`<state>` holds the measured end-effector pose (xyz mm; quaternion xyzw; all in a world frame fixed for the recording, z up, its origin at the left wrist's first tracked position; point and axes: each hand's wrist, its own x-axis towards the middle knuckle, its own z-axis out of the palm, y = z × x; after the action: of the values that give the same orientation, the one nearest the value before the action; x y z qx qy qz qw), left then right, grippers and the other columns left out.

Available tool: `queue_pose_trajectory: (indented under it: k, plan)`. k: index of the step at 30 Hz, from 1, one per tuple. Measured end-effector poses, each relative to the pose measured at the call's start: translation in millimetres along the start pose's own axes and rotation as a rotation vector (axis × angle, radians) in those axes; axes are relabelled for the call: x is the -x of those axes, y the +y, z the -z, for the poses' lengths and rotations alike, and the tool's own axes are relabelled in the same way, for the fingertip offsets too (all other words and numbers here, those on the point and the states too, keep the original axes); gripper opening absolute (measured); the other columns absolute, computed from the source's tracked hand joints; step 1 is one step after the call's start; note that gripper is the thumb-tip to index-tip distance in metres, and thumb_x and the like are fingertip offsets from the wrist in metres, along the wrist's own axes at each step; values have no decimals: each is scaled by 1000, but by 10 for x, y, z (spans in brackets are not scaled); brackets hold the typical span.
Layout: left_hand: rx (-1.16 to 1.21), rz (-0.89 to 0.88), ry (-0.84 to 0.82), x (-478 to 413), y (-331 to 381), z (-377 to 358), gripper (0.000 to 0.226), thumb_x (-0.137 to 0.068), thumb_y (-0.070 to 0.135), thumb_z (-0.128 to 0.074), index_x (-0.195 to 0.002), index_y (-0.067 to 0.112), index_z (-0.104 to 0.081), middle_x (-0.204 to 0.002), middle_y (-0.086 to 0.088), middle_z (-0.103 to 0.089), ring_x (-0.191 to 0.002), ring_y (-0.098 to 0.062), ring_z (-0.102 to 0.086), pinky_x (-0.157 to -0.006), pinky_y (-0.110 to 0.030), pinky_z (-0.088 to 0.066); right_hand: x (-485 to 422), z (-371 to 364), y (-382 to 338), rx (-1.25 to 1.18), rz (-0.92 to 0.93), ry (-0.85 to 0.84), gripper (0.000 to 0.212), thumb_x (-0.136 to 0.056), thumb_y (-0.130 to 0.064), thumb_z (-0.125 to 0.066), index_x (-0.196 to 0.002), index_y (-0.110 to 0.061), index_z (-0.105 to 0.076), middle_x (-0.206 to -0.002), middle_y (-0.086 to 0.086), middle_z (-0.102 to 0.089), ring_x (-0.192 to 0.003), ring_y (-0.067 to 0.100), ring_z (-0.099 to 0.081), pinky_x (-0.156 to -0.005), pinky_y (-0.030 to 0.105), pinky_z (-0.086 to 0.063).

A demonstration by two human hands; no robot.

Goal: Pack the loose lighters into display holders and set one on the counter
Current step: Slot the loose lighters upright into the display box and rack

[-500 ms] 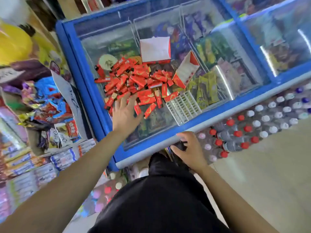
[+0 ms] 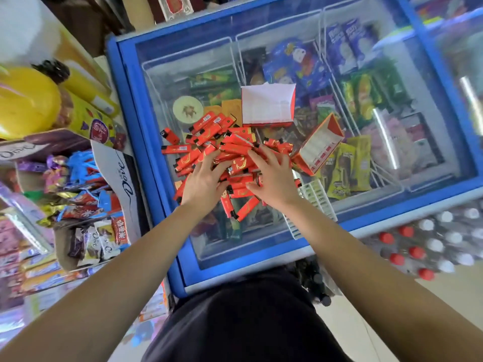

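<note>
We have barely begun: the lighters (image 2: 230, 148) lie in a loose heap on the freezer lid (image 2: 167, 82), our left hand (image 2: 206, 180) and right hand (image 2: 274, 178) spread open on them, gripping none; the white holder (image 2: 317, 197) beside them looks empty

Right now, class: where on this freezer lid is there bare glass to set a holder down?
Free: glass between the lighter pile and the near blue frame; glass right of the tilted box. Crowded: the middle, where left hand and right hand rest on the pile, white holder alongside.
</note>
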<state>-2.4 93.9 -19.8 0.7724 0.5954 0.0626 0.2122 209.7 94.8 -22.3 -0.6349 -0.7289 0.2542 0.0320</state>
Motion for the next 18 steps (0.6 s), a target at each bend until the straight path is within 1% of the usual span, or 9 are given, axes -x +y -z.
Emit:
queue_pose_trajectory:
  k: [1, 3, 6, 8, 9, 11, 14, 16, 18]
  plan:
    - [39, -12, 35, -3, -32, 5, 49, -89, 17, -76, -136, 21, -60, -151, -12, -45, -128, -40, -55, -76, -54, -60, -63, 22, -40, 46, 3, -12, 81, -86, -50, -69, -156, -35, -29, -164, 0, -23, -140, 44, -26, -108, 57, -40]
    - [107, -34, 90, -13, -54, 3, 40, -89, 17, -77, -127, 15, -68, -144, -12, -52, -120, -35, -62, -74, -48, -62, -131, 47, -78, 108, 15, -20, 77, -90, -50, -66, -155, -37, -28, -162, 3, -26, -137, 43, -28, -101, 55, -46]
    - [201, -44, 150, -38, -103, 44, 27, -86, 13, -80, -112, 8, -75, -128, -10, -63, -99, -26, -70, -75, -40, -62, -198, 37, -112, 170, 60, -18, 75, -89, -52, -67, -154, -36, -31, -152, 5, -35, -131, 41, -34, -90, 52, -54]
    - [247, -27, 153, -48, -136, 110, 22, -85, 15, -82, -105, 9, -77, -115, -5, -68, -87, -19, -69, -74, -37, -62, -225, 32, -132, 199, 74, -26, 75, -88, -55, -66, -153, -35, -33, -146, 5, -40, -129, 39, -38, -84, 52, -57]
    - [272, -6, 140, -48, -151, 148, 22, -84, 16, -82, -104, 10, -77, -109, -3, -69, -82, -16, -68, -74, -36, -62, -225, 39, -153, 213, 76, -30, 75, -89, -55, -65, -153, -34, -33, -144, 6, -42, -129, 39, -40, -84, 52, -57]
    - [336, 63, 105, -39, -176, 213, 24, -82, 14, -83, -106, 13, -77, -102, 1, -71, -79, -10, -66, -77, -34, -61, -207, 49, -206, 218, 76, -33, 72, -90, -53, -65, -152, -30, -35, -143, 7, -44, -130, 38, -44, -90, 55, -55]
    - [448, 203, 73, 30, -172, 325, 25, -82, 7, -79, -104, 19, -79, -97, 12, -72, -82, 3, -65, -85, -22, -58, -131, 28, -264, 209, 89, 15, 64, -91, -46, -66, -147, -26, -43, -139, 9, -50, -128, 38, -47, -92, 56, -53]
    - [526, 283, 76, 91, -184, 405, 24, -82, 7, -78, -100, 23, -79, -92, 16, -72, -80, 4, -67, -84, -15, -56, -88, -4, -309, 211, 79, 7, 66, -90, -50, -65, -147, -28, -40, -142, 7, -50, -127, 38, -47, -93, 56, -51]
    - [580, 344, 109, 163, -215, 484, 24, -82, 11, -79, -99, 28, -79, -88, 13, -74, -79, -1, -68, -80, -13, -55, -73, -55, -370, 238, 56, -30, 75, -86, -60, -64, -150, -34, -34, -152, 6, -43, -129, 40, -45, -97, 56, -48]
